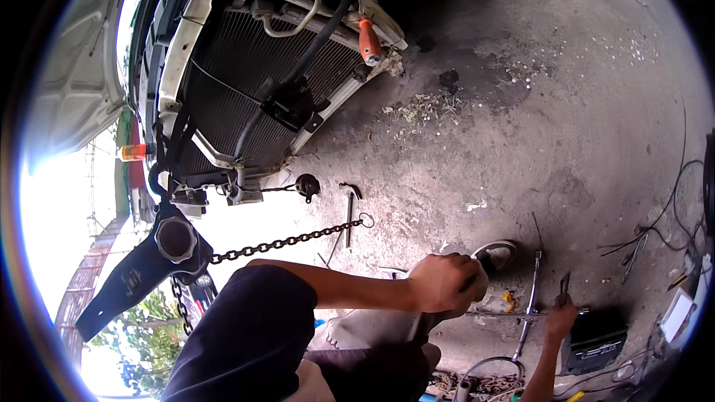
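Observation:
My left hand point(445, 283) is closed in front of my grey-trousered leg point(376, 331); whatever its fingers may hold is hidden. My right hand point(560, 317) grips a narrow dark metal tool point(564, 286), just left of a black box point(596, 342). A long wrench-like bar point(534, 286) lies crossed over another bar beside that hand. My shoe point(495, 254) is on the concrete above them. At the left a black chain-hoist device point(141, 268) hangs with its chain point(287, 242) stretched toward the centre.
A car front with bumper off shows its radiator point(231, 82), an orange-handled screwdriver point(369, 41) and a raised hood point(74, 82). The concrete floor point(558, 141) holds a hammer-like tool point(350, 197), debris and stains, with cables point(670, 208) at the right.

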`<state>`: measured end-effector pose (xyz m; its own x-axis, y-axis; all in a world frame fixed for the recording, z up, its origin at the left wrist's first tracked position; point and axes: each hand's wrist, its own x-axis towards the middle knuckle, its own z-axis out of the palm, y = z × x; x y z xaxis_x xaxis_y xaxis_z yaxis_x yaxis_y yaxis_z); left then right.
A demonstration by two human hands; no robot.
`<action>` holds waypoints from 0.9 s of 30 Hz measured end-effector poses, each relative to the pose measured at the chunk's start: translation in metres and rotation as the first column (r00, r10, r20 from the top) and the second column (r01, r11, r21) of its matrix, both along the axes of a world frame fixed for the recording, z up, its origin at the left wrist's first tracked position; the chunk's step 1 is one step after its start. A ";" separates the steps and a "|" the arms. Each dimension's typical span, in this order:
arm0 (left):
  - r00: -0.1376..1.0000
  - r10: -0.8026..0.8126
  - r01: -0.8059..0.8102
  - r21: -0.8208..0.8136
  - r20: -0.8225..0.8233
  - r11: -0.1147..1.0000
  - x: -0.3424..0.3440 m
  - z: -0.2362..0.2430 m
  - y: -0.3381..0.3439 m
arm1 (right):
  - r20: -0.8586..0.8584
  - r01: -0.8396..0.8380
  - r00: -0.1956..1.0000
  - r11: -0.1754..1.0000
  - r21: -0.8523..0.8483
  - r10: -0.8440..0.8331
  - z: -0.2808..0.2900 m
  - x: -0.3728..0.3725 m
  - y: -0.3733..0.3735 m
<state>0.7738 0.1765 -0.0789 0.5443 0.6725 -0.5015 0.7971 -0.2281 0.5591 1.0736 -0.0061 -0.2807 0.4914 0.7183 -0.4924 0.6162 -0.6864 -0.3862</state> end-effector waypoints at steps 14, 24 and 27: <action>0.934 0.314 -0.351 -0.276 -0.172 0.895 0.030 -0.021 0.012 | -0.062 -0.192 0.981 0.967 -0.168 0.184 -0.006 0.019 0.086; 0.878 0.453 -0.478 -0.250 -0.154 0.842 0.050 -0.015 -0.001 | 0.010 -0.386 0.914 0.877 -0.286 0.405 0.018 0.026 0.133; 0.833 0.518 -0.552 -0.260 -0.192 0.792 0.057 -0.015 -0.009 | -0.079 -0.469 0.883 0.874 -0.125 0.462 0.046 0.011 0.222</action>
<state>0.8303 0.1678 -0.0944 0.0731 0.6527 -0.7541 0.8002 0.4129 0.4350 1.0846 0.2154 -0.2347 0.0917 0.7825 -0.6159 0.8615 -0.3725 -0.3450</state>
